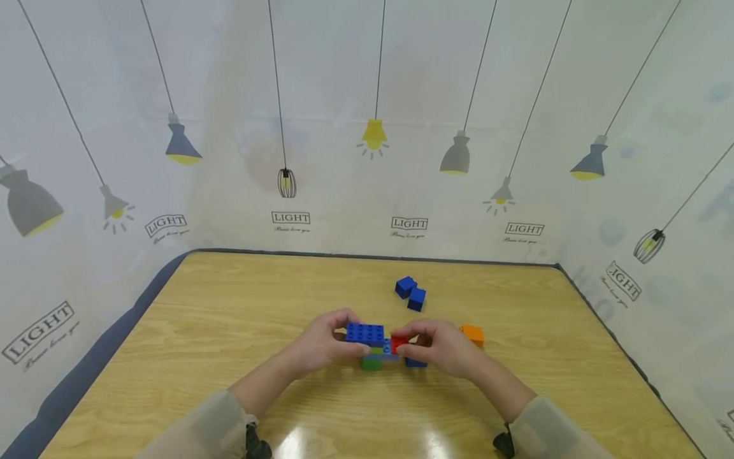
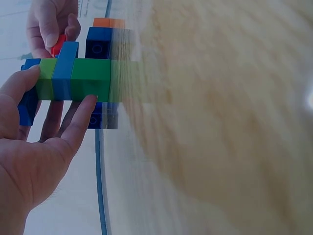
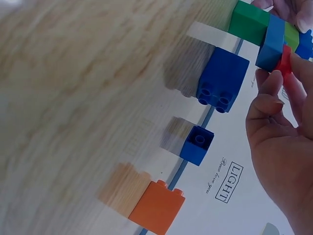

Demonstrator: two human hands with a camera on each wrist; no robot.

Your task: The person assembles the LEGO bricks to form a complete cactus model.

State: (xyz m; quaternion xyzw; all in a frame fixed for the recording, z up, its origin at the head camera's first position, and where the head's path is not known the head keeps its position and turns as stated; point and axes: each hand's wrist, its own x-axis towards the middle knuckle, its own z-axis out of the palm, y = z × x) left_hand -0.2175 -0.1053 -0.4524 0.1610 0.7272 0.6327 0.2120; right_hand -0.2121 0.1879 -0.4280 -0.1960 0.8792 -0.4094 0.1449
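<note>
set against a pale wall [image 1: 338, 76] printed with hanging lamps, over a wooden table [image 1: 258, 287]. to the left of the green block [image 1: 371, 363], gripping the stack of bricks with the thumb and fingers of the left hand [image 1: 323, 341], probably to steady it against pressure from the other side. above the green block, from the top down: long blue brick [image 1: 364, 332], lime block [image 1: 376, 350], light blue brick [image 1: 388, 357], the last jutting out rightward past the green block. on that overhang, pinching the red brick [image 1: 399, 345] between thumb and fingers of the right hand [image 1: 450, 347], likely by the fingertips for such a small piece; cannot tell how firmly seated. just right of the green block, low on the table: dark blue brick [image 1: 415, 363]. behind and right: two small blue blocks [image 1: 417, 299], close together. farther right, beside the right hand: orange block [image 1: 473, 335].

left of the green block, broad wood as far as the left edge, leaving ample sideways room. behind, back edge well apart. to the right, tighter, with loose bricks near the knuckles.
</note>
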